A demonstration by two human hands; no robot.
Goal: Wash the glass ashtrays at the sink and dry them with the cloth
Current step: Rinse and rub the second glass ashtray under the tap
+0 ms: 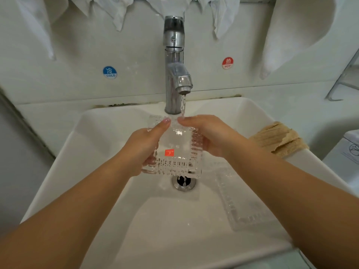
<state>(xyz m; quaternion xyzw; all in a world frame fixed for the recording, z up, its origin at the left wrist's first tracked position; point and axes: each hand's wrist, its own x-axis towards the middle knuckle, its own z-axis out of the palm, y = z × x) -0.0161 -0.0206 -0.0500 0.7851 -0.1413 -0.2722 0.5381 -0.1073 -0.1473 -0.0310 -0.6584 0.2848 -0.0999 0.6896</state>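
Observation:
A square cut-glass ashtray (175, 152) with a red sticker is held tilted under the running tap (175, 70), over the drain. My left hand (144, 148) grips its left side, thumb across the top. My right hand (206, 135) holds its right side, fingertips at the upper edge where the water stream lands. A second glass ashtray (242, 200) lies in the white sink (108, 133) at the right, partly behind my right forearm. A tan cloth (279, 140) lies on the sink's right rim.
White cloths (291, 35) hang on the wall above the sink. Cold and hot stickers flank the tap. The drain (183, 182) sits just below the held ashtray. A white object (349, 150) stands at the far right edge.

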